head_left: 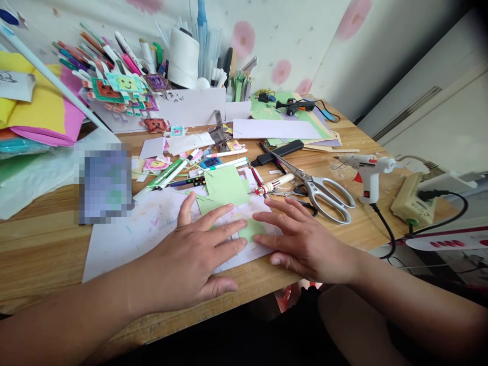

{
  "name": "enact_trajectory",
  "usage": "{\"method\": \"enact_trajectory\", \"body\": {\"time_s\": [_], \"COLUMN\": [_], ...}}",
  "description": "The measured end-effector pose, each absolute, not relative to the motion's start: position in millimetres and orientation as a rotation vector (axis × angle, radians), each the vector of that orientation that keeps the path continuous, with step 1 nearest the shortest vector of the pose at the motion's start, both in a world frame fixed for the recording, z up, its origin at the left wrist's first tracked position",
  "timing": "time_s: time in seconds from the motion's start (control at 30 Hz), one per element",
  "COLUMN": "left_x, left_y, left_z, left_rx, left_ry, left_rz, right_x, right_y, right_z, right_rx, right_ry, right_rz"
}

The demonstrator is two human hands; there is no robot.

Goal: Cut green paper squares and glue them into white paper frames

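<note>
My left hand (208,249) lies palm down with its fingers spread over a white paper sheet (114,254) bearing coloured marks. Opposite it, my right hand (301,236) is also spread, its fingertips at a small piece of green paper (249,230) between the two hands. The left fingertips reach toward the same green piece; whether they press on it I cannot tell. Just beyond my fingers rests a larger light-green paper (224,188). To the right of that lie large silver-handled scissors (324,193) and a white pen with a red figure on it (274,184).
A white glue gun (368,175) stands at the right with its cord by a power strip (414,201). Green and white markers (168,173) lie behind the sheet. A blurred, pixelated object (104,185) is at the left. Pen holders (160,109) line the wall.
</note>
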State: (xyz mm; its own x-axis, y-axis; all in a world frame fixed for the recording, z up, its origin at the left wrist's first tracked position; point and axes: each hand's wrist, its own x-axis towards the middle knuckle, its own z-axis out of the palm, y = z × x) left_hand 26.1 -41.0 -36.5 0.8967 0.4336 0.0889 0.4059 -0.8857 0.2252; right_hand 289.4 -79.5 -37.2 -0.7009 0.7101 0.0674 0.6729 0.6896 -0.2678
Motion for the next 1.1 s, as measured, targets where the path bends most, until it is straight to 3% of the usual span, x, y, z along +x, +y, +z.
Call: {"method": "enact_trajectory", "body": {"time_s": [0.6, 1.1], "left_x": [25.2, 23.3], "left_y": [-49.8, -49.9], "left_z": [-38.8, -39.7], "left_rx": [2.915, 2.878], "left_ry": [0.719, 0.716], "left_rz": [0.256, 0.229], "right_x": [294.1, 290.5], "right_y": [-78.2, -72.4], "right_z": [-41.9, -45.1], "right_rx": [-1.085, -1.072], "right_ry": [-2.717, -2.718], "right_rz": [0.188, 0.261]}}
